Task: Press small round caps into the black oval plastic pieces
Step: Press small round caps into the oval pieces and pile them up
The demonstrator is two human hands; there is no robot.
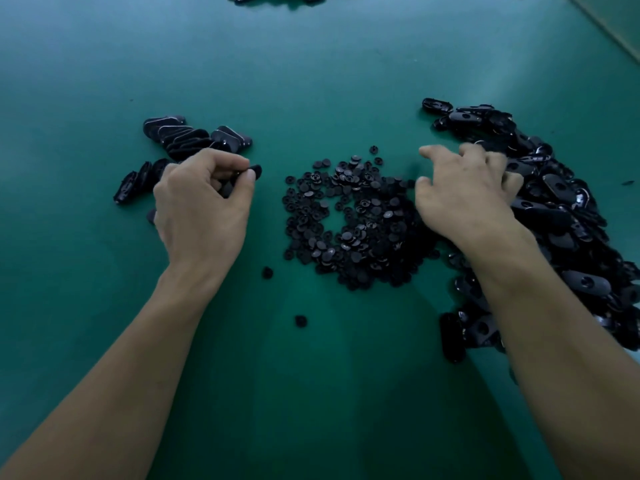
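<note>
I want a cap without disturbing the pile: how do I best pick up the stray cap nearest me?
Pinch the stray cap across its round rim, coming straight down from above. It seems to lie flat and alone on the green mat, well clear of the cap pile, so its rim is free all round.
</note>
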